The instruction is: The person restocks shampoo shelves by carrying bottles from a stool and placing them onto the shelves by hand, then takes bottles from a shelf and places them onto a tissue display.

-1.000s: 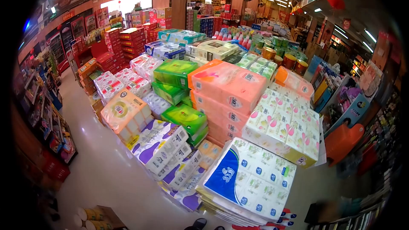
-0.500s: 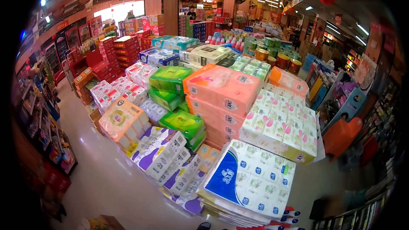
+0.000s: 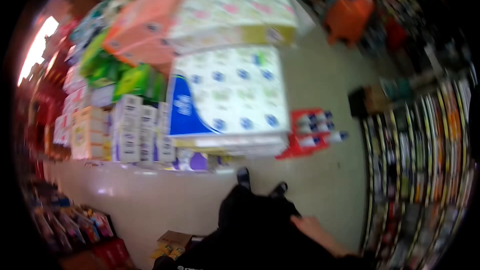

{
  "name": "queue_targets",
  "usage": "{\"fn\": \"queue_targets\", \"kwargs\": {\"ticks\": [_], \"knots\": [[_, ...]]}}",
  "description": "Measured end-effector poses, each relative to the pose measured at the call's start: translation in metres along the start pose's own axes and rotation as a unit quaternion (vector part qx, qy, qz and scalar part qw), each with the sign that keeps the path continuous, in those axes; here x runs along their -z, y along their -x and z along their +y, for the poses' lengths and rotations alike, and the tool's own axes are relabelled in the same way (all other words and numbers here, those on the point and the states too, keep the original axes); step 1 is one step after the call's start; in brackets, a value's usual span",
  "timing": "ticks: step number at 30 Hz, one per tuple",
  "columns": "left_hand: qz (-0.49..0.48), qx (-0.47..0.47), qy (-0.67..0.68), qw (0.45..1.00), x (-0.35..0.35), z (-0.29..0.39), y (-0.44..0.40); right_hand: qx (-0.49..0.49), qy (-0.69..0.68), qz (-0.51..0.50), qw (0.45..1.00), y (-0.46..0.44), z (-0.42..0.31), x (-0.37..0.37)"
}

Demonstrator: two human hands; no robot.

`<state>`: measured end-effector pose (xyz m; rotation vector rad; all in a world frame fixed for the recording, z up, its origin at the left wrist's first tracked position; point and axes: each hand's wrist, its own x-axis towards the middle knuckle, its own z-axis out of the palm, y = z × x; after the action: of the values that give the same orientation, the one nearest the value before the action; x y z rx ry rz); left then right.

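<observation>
My right hand point(image 3: 310, 229) hangs low beside my dark trousers, near my thigh. Motion blur smears its fingers, so I cannot make out whether it holds anything. My left hand is out of sight. In front of my feet stands a stack of white tissue packs point(image 3: 230, 95) with a blue corner panel. Behind it sits a white pack with pink petals point(image 3: 230, 10), next to a pile of peach tissue packs point(image 3: 145, 25). Purple-and-white packs point(image 3: 127, 130) and green packs point(image 3: 135, 82) stand to the left. Neither stack is touched by my visible hand.
Bottles with blue caps lie on a red stand point(image 3: 305, 137) right of the stack. Shelves of packed goods point(image 3: 420, 155) line the right side. An open cardboard box point(image 3: 175, 240) is on the floor at lower left. An orange stool point(image 3: 349, 17) stands farther back.
The view has swung downward and turned, so the tissue stacks appear higher in the picture. My legs, shoes and right hand have come into view.
</observation>
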<state>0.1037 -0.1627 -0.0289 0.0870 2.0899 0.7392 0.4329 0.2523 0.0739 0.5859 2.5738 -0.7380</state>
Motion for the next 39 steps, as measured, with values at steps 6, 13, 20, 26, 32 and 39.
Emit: {"fn": "queue_targets", "kwargs": {"ticks": [6,13,20,26,32,39], "knots": [[-0.003,0.089,-0.088,0.992,-0.011,-0.021,0.027,0.035,-0.206,0.111,0.972,0.008,0.021,0.007],[-0.094,0.152,-0.177,0.968,-0.12,-0.027,0.053,0.047,-0.214,-0.037,0.975,0.073,0.105,0.008],[-0.198,0.059,-0.328,0.922,-0.218,0.035,0.027,0.044,-0.303,-0.07,0.95,0.128,0.18,-0.015],[-0.174,-0.323,-0.34,0.866,-0.342,0.234,-0.067,-0.087,-0.591,0.123,0.792,0.1,0.255,-0.025],[-0.087,-0.52,-0.365,0.767,-0.503,0.407,-0.141,-0.157,-0.388,0.18,0.89,0.047,0.321,-0.045],[0.018,-0.474,-0.518,0.712,-0.595,0.42,-0.232,-0.147,-0.39,0.06,0.907,0.009,0.368,-0.055]]}}
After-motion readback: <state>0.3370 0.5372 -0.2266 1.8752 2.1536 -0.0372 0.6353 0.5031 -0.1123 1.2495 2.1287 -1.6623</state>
